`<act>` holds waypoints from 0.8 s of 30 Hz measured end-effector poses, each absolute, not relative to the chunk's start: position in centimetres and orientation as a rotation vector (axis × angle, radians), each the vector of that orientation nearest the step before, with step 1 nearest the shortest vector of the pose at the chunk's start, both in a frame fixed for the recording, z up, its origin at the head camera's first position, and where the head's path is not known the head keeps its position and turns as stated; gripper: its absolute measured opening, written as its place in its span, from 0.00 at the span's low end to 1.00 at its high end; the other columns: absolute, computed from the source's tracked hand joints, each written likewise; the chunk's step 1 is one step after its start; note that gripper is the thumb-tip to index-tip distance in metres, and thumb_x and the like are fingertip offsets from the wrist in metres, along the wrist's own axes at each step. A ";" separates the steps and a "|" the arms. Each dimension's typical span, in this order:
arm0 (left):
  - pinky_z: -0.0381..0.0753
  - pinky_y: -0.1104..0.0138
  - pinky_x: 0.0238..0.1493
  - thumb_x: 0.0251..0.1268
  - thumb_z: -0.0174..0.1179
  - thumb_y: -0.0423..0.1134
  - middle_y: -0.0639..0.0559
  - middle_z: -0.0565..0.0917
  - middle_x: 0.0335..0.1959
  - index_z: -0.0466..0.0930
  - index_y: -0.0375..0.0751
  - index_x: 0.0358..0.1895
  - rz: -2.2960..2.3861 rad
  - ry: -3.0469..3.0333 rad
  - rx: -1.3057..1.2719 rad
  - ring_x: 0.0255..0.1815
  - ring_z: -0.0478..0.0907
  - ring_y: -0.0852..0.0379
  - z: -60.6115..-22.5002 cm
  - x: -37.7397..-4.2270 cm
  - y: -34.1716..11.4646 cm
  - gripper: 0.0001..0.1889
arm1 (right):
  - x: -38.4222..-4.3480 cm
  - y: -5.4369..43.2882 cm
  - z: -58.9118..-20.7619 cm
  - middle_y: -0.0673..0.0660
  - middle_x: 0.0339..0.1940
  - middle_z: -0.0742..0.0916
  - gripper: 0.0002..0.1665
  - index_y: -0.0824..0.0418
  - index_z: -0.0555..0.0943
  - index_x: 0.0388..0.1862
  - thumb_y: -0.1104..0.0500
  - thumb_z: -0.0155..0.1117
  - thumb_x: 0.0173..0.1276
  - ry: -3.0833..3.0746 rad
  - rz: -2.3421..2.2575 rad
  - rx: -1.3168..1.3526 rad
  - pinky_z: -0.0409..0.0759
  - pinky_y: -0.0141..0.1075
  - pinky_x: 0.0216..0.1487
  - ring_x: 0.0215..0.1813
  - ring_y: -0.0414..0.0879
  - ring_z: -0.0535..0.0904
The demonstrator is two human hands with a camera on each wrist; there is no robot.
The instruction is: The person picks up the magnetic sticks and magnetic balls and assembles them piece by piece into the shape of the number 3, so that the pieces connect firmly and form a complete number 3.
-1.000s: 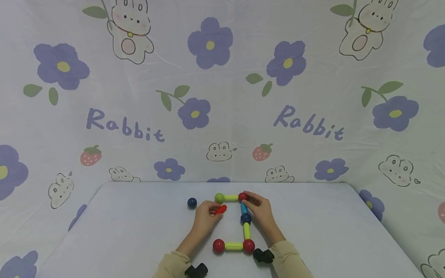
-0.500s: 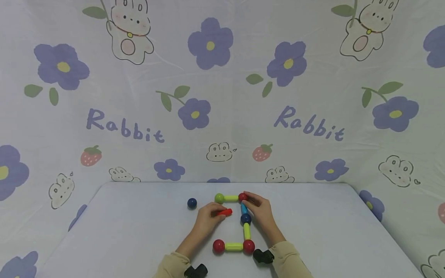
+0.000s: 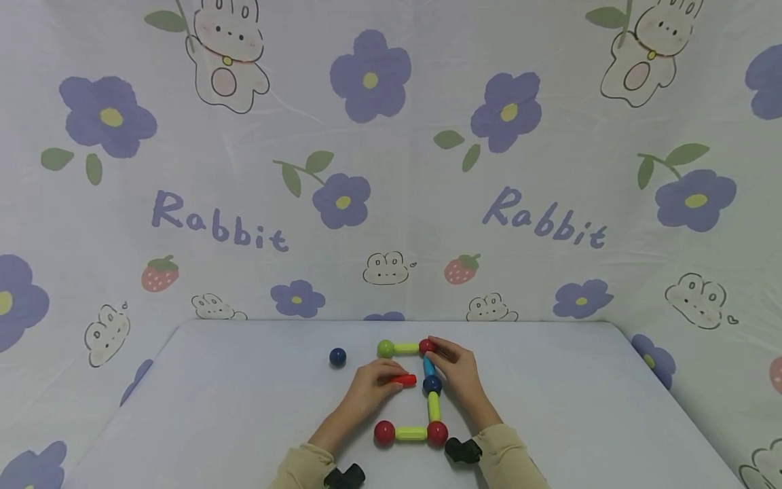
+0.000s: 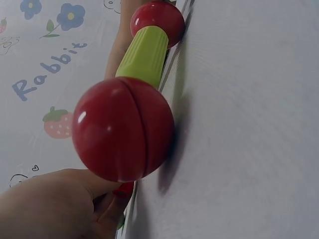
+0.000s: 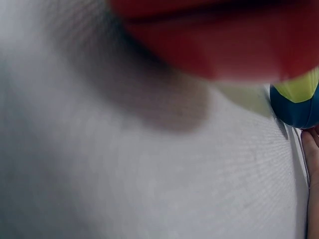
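Observation:
My left hand [image 3: 369,390] pinches a short red rod [image 3: 406,380], its free end pointing right, close to the dark blue ball [image 3: 432,384] in the middle of a ball-and-rod shape. With thumb and fingers, my right hand [image 3: 459,370] holds the red ball [image 3: 427,347] at the shape's far right corner. From that ball a light green rod [image 3: 406,348] runs left to a green ball [image 3: 385,348]. A blue rod [image 3: 430,367] joins it to the dark blue ball. Nearer, a light green rod [image 3: 434,407] leads to another red ball [image 3: 437,432].
At the near side, a light green rod [image 3: 411,433] ends in a red ball [image 3: 384,432], which looms large in the left wrist view. A loose dark blue ball [image 3: 337,357] lies left on the white table [image 3: 244,394]. Behind hangs a printed curtain [image 3: 403,170].
My left hand has moved right and slightly nearer with the red rod, which has turned from slanting to almost level. The right hand stays at the far red ball.

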State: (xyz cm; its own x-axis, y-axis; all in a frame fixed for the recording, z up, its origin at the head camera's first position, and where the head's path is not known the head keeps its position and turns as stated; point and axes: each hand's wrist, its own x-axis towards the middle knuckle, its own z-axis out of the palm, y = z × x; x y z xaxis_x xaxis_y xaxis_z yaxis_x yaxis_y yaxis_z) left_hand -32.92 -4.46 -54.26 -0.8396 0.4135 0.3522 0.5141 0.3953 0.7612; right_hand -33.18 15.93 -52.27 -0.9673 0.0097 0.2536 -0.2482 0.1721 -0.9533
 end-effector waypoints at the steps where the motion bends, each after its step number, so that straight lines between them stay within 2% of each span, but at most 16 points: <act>1: 0.71 0.68 0.49 0.52 0.63 0.30 0.60 0.78 0.42 0.82 0.44 0.42 -1.441 -2.535 -0.859 0.47 0.72 0.61 -54.2 -32.9 -4.4 0.12 | -33.2 15.9 -52.3 0.65 0.53 0.77 0.23 0.70 0.73 0.54 0.65 0.62 0.59 -2.241 1.886 0.234 0.70 0.32 0.51 0.57 0.55 0.71; 18: 0.71 0.69 0.49 0.52 0.63 0.32 0.60 0.78 0.41 0.82 0.43 0.42 -1.367 -2.493 -1.031 0.46 0.73 0.62 -53.8 -32.8 -4.1 0.12 | -33.6 16.1 -53.0 0.63 0.53 0.77 0.23 0.68 0.74 0.54 0.63 0.63 0.59 -2.234 1.897 0.241 0.70 0.33 0.51 0.56 0.53 0.71; 24: 0.71 0.69 0.48 0.52 0.63 0.32 0.60 0.78 0.41 0.82 0.42 0.42 -1.345 -2.480 -1.071 0.46 0.73 0.63 -54.0 -32.8 -4.0 0.12 | -34.6 16.4 -54.5 0.58 0.51 0.79 0.22 0.63 0.77 0.53 0.61 0.65 0.58 -2.226 1.876 0.193 0.70 0.33 0.51 0.55 0.48 0.73</act>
